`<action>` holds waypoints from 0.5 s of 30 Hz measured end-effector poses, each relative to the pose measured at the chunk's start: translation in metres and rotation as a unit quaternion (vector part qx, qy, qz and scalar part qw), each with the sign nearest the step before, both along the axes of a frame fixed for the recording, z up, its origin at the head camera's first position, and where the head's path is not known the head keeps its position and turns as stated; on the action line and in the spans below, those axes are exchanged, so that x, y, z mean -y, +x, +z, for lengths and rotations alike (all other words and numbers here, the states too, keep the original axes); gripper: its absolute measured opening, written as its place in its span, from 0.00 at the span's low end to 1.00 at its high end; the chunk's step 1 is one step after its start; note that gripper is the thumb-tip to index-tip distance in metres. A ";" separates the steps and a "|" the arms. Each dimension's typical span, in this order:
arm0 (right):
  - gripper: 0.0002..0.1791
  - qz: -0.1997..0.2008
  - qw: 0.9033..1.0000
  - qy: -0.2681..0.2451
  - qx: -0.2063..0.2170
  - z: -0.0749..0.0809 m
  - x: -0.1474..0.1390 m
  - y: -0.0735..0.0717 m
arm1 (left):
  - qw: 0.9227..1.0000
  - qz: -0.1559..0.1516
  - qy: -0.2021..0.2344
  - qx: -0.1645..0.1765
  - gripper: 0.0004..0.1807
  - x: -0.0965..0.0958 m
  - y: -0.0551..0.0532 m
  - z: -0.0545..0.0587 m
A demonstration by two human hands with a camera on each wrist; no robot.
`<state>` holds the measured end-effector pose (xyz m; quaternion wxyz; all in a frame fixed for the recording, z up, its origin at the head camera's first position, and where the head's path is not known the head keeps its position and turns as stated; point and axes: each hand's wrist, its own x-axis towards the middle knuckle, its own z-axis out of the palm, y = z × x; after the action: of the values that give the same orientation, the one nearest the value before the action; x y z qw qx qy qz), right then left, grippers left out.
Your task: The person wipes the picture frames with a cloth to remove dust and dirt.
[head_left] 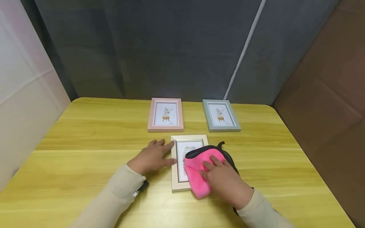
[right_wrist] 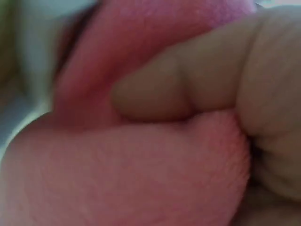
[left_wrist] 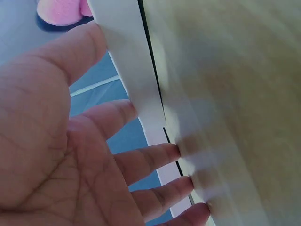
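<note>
A cream picture frame (head_left: 175,164) lies flat near the middle of the table, its print partly covered by a pink cloth (head_left: 198,180) with a black edge. My right hand (head_left: 225,180) holds the cloth against the right part of that frame. In the right wrist view, the thumb (right_wrist: 178,89) sinks into a fold of the cloth (right_wrist: 122,174); the other fingertips are hidden there. At the frame's left side is my left hand (head_left: 154,158), fingers spread, thumb and index finger touching the border. The left wrist view shows these fingers (left_wrist: 141,162) extended along the frame's side (left_wrist: 127,52).
Behind the cream frame lie a pink picture frame (head_left: 151,118) and, to its right, a grey-green picture frame (head_left: 235,122), both with plant prints. The yellow wood-grain table (head_left: 85,142) ends at a dark grey curtain (head_left: 171,50). A brown panel (head_left: 328,104) stands at the right.
</note>
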<state>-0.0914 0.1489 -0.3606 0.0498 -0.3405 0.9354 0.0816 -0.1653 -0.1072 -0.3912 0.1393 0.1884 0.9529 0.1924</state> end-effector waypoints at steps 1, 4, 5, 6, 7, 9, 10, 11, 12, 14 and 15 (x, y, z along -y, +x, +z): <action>0.22 0.012 1.000 -0.011 -0.002 0.001 0.001 0.001 | 1.000 -0.001 -0.003 0.000 0.43 -0.001 0.001 0.001; 0.28 0.075 0.996 -0.057 -0.002 -0.001 0.011 0.005 | 1.000 0.002 -0.012 0.002 0.44 -0.003 0.002 0.003; 0.29 0.095 0.993 -0.068 -0.001 -0.003 0.014 0.006 | 1.000 0.002 -0.016 0.001 0.43 -0.004 0.003 0.003; 0.31 0.109 0.991 -0.076 0.005 -0.005 0.017 0.008 | 1.000 0.004 -0.019 0.001 0.43 -0.004 0.003 0.004; 0.31 0.116 0.990 -0.079 0.011 -0.008 0.019 0.009 | 1.000 0.006 -0.020 0.001 0.42 -0.005 0.003 0.005; 0.31 0.110 0.991 -0.074 0.025 -0.011 0.021 0.012 | 1.000 0.006 -0.019 -0.001 0.41 -0.006 0.004 0.006; 0.30 0.103 0.992 -0.064 0.028 -0.011 0.021 0.012 | 1.000 0.006 -0.018 -0.001 0.40 -0.006 0.003 0.007; 0.29 0.093 0.994 -0.055 0.034 -0.010 0.020 0.012 | 1.000 0.006 -0.016 -0.002 0.39 -0.007 0.003 0.007; 0.29 0.082 0.995 -0.052 0.041 -0.009 0.017 0.011 | 1.000 0.006 -0.014 -0.001 0.39 -0.007 0.003 0.007; 0.28 0.057 0.997 -0.040 0.041 -0.004 0.012 0.007 | 1.000 0.003 -0.010 -0.001 0.40 -0.007 0.002 0.007; 0.27 0.043 0.998 -0.035 0.036 -0.002 0.008 0.005 | 1.000 0.002 -0.009 -0.001 0.40 -0.006 0.001 0.006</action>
<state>-0.0866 0.1405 -0.3626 0.0679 -0.3847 0.9197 0.0381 -0.1642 -0.1010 -0.3851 0.1399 0.1853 0.9551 0.1841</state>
